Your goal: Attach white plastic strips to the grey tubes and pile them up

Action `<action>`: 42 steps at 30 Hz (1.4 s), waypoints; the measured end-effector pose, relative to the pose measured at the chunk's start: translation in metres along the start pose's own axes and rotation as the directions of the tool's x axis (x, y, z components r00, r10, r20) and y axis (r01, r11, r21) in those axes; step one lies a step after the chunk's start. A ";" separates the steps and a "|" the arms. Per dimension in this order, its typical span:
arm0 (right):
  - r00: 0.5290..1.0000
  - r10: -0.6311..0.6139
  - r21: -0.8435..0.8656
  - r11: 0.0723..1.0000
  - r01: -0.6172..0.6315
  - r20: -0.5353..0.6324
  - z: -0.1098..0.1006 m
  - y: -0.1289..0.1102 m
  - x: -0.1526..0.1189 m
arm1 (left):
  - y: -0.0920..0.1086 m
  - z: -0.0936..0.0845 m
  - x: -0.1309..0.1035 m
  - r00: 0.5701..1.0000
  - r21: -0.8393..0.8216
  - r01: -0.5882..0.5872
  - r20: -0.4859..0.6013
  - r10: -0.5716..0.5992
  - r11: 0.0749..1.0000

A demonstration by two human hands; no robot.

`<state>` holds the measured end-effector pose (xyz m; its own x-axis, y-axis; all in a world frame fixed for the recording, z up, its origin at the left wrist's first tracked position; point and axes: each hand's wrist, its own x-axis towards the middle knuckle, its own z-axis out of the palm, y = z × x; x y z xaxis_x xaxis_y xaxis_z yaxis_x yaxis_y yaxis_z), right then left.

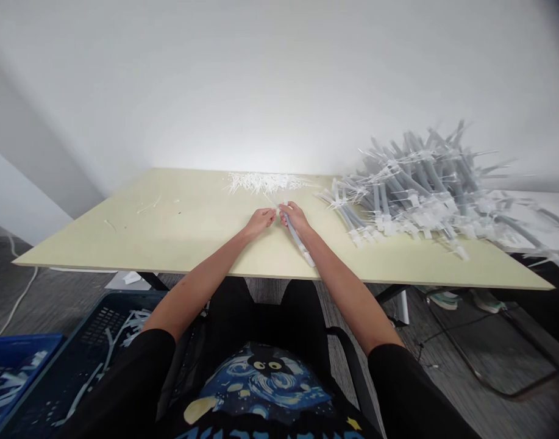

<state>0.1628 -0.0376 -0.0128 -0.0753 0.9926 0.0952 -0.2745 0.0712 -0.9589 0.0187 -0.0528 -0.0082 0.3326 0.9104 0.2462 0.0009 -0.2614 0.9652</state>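
Note:
My right hand [295, 217] is closed round a grey flexible tube [294, 233], near its upper end. The tube slants down toward the table's front edge and has a whitish fitting [308, 258] at its lower end. Beside it, my left hand [262, 221] is pinched close to the tube's upper end, at a thin white cable tie [270, 198] that sticks up between the hands. Fingers hide where the tie meets the tube. Just beyond both hands lies a loose heap of white cable ties [256, 182].
A large pile of grey tubes [420, 171] with white fittings and ties covers the table's right side. A few stray ties [150, 206] lie on the left of the pale table [201, 244]. Dark [96, 305] and blue [46, 341] crates with white parts stand lower left.

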 end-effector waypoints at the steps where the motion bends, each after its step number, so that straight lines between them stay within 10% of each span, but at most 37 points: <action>1: 1.000 -0.013 -0.037 0.999 0.012 -0.008 0.001 0.001 0.000 | 0.000 0.001 0.000 1.000 0.016 -0.007 -0.008 0.007 1.000; 17: 0.992 -0.125 -0.092 0.988 0.124 -0.008 0.004 -0.006 -0.006 | -0.001 -0.003 0.007 0.985 -0.267 0.169 0.004 -0.175 0.949; 42: 0.998 0.004 -0.024 1.000 -0.002 0.068 0.010 -0.002 -0.010 | -0.008 0.000 0.005 0.999 -0.165 -0.042 -0.019 0.039 0.985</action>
<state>0.1541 -0.0489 -0.0089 -0.1410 0.9839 0.1095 -0.2516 0.0713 -0.9652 0.0202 -0.0457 -0.0141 0.3146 0.9053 0.2854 -0.1685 -0.2426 0.9554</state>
